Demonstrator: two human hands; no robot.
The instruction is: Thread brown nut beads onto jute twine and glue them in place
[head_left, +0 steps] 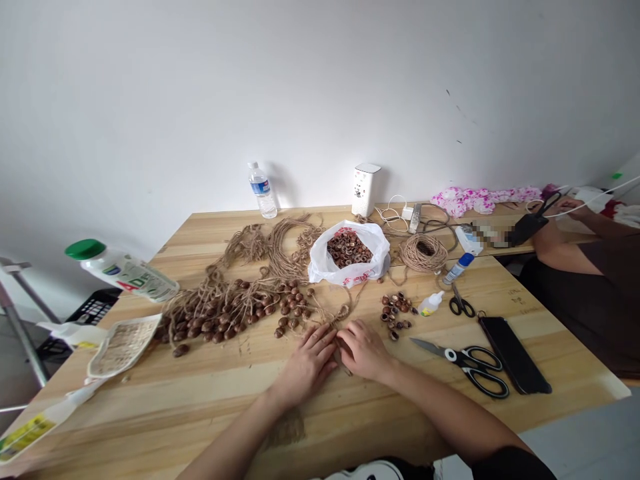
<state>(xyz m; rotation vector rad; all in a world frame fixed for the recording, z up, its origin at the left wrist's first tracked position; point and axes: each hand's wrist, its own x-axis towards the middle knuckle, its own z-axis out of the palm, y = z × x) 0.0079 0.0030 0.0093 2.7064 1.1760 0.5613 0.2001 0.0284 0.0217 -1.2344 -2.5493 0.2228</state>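
Observation:
Close together on the table, my two hands meet at a piece of brown twine [344,311] whose loop sticks out ahead of the fingertips. My left hand [309,360] has its fingers bent over the twine, pressing it near the wood. Beside it, my right hand [367,352] is closed with thumb and fingers pinching the same twine; the exact grip is hidden under the fingers. Brown nut-like beads [220,327] on twine strands are heaped to the left. Hollow brown shells [394,308] lie loose to the right, near a small white glue bottle [431,304].
Behind my hands sits a white plastic bag [320,260] of cut shells, beside a twine coil [424,254]. Large scissors [467,360], small scissors [461,306] and a black phone [515,355] lie right. A white tray [150,327] stands left. Another person's arm [560,237] rests far right.

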